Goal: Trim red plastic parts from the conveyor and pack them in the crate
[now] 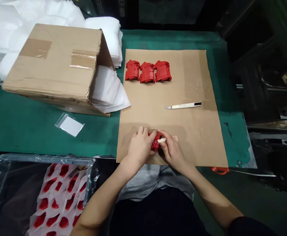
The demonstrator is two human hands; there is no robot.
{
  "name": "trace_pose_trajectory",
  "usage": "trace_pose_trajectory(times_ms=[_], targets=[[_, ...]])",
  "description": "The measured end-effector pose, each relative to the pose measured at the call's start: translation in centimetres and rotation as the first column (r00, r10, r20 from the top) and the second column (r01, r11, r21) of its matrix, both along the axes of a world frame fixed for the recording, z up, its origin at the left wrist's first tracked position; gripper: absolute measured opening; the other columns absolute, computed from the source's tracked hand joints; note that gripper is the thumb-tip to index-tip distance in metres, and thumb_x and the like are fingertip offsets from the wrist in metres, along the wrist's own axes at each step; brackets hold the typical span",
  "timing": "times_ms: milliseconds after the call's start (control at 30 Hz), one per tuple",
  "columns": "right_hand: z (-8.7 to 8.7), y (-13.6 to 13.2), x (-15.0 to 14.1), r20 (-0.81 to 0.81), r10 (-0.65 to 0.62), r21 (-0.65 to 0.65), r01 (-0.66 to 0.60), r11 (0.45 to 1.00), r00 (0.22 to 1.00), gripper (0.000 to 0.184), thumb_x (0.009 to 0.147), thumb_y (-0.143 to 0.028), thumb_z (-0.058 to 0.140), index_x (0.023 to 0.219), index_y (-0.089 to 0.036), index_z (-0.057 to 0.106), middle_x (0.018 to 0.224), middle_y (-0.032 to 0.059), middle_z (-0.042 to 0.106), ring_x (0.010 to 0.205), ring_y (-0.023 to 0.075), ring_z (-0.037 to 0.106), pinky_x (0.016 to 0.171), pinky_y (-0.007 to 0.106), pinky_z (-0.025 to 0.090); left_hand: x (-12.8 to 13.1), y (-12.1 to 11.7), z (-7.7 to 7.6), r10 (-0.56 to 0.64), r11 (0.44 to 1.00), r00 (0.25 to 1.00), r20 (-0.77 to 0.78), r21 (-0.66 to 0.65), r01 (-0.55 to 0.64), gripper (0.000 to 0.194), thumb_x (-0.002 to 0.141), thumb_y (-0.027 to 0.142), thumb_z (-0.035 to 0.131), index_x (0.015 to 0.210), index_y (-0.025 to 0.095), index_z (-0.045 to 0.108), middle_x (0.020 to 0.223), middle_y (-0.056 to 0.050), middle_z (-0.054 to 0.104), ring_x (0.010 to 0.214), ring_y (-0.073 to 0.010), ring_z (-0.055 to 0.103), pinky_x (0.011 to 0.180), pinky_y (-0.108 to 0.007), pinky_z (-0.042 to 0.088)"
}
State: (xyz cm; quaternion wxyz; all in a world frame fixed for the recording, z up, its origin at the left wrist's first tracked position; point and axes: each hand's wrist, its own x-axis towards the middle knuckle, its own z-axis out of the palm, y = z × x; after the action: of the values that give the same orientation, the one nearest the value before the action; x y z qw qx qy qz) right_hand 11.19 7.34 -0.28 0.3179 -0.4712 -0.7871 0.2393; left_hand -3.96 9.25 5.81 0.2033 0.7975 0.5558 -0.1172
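Observation:
Near the front edge of the cardboard sheet (pixel 190 131), my left hand (pixel 140 146) is closed around a red plastic part (pixel 155 144), which my fingers partly cover. My right hand (pixel 173 150) pinches a small cream-coloured piece (pixel 161 140) against the right side of that part; its kind cannot be made out. Beyond my hands lies a craft knife (pixel 184 105) with a pale handle, its blade pointing left. Farther back, three similar red plastic parts (pixel 147 72) sit side by side in a row.
On the left, an open cardboard box (pixel 57 62) lies on its side with white foam sheets (pixel 109 90) spilling out. A small clear zip bag (pixel 71 125) rests on the green table (pixel 35 131). Below left, a lined bin (pixel 8 160) contains several wrapped red parts (pixel 63 222).

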Motion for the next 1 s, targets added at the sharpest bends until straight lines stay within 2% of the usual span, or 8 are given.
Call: trace_pose_trajectory(times_ms=[100, 300, 433, 533, 667, 867, 1000], targets=[[-0.1, 0.0, -0.1, 0.014, 0.015, -0.02, -0.015, 1.0, 1.0, 0.039, 0.104, -0.035, 0.024, 0.131, -0.019, 0.047, 0.114, 0.0112, 0.068, 0.1, 0.0217, 0.064, 0.084, 0.036, 0.043, -0.1, 0.0, -0.2, -0.019, 1.0, 1.0, -0.008, 0.014, 0.019, 0.067, 0.073, 0.033, 0.08, 0.131, 0.021, 0.048, 0.11, -0.01, 0.058, 0.105, -0.0266, 0.052, 0.082, -0.036, 0.053], [-0.3, -0.3, 0.2, 0.051, -0.035, -0.081, 0.04, 0.996, 0.998, 0.048, 0.103, -0.045, 0.018, 0.131, -0.019, 0.048, 0.118, 0.0141, 0.065, 0.101, 0.0231, 0.063, 0.085, 0.038, 0.045, -0.1, -0.1, -0.3, -0.023, 0.999, 1.0, 0.02, 0.025, 0.022, 0.064, 0.071, 0.032, 0.082, 0.126, 0.02, 0.051, 0.109, -0.01, 0.057, 0.105, -0.0269, 0.052, 0.081, -0.036, 0.053], [-0.3, -0.3, 0.0, 0.037, -0.035, -0.054, 0.037, 0.998, 0.999, 0.048, 0.103, -0.044, 0.019, 0.13, -0.019, 0.049, 0.119, 0.0141, 0.065, 0.105, 0.0236, 0.062, 0.088, 0.04, 0.045, -0.1, 0.0, -0.2, -0.027, 0.999, 1.0, -0.009, 0.025, 0.027, 0.067, 0.074, 0.033, 0.08, 0.131, 0.021, 0.047, 0.111, -0.01, 0.057, 0.107, -0.0268, 0.052, 0.082, -0.036, 0.053], [-0.4, -0.6, 0.2, 0.018, -0.053, -0.101, 0.054, 0.993, 0.998, 0.048, 0.103, -0.045, 0.018, 0.133, -0.019, 0.046, 0.121, 0.0145, 0.064, 0.103, 0.0235, 0.063, 0.087, 0.04, 0.046, -0.1, 0.0, 0.0, -0.029, 0.999, 1.0, -0.007, 0.023, 0.029, 0.061, 0.074, 0.034, 0.079, 0.126, 0.021, 0.05, 0.11, -0.009, 0.057, 0.106, -0.0266, 0.052, 0.08, -0.035, 0.053], [-0.6, -0.7, 0.4, 0.021, -0.007, -0.128, 0.01, 0.992, 1.0, 0.048, 0.102, -0.046, 0.019, 0.132, -0.02, 0.047, 0.121, 0.0143, 0.064, 0.103, 0.0244, 0.063, 0.088, 0.041, 0.046, 0.0, -0.1, 0.0, -0.044, 0.999, 0.999, -0.03, 0.028, 0.045, 0.062, 0.073, 0.034, 0.08, 0.126, 0.021, 0.049, 0.11, -0.008, 0.058, 0.105, -0.0254, 0.052, 0.08, -0.035, 0.053], [-0.7, -1.1, 0.2, -0.017, -0.072, -0.124, 0.069, 0.99, 0.997, 0.046, 0.103, -0.044, 0.02, 0.134, -0.02, 0.043, 0.122, 0.0145, 0.063, 0.103, 0.0234, 0.063, 0.086, 0.04, 0.047, 0.0, 0.0, 0.1, -0.044, 0.999, 0.999, -0.024, 0.014, 0.044, 0.059, 0.074, 0.034, 0.079, 0.124, 0.02, 0.05, 0.112, -0.01, 0.058, 0.108, -0.0266, 0.052, 0.081, -0.035, 0.052], [-0.9, -1.1, 0.1, -0.001, -0.067, -0.133, 0.066, 0.989, 0.998, 0.048, 0.102, -0.047, 0.019, 0.132, -0.02, 0.045, 0.124, 0.0147, 0.062, 0.106, 0.0241, 0.062, 0.089, 0.042, 0.047, -0.1, 0.0, 0.0, -0.056, 0.998, 0.998, -0.023, 0.025, 0.057, 0.059, 0.074, 0.033, 0.079, 0.124, 0.02, 0.049, 0.112, -0.009, 0.058, 0.107, -0.0256, 0.052, 0.081, -0.034, 0.051]])
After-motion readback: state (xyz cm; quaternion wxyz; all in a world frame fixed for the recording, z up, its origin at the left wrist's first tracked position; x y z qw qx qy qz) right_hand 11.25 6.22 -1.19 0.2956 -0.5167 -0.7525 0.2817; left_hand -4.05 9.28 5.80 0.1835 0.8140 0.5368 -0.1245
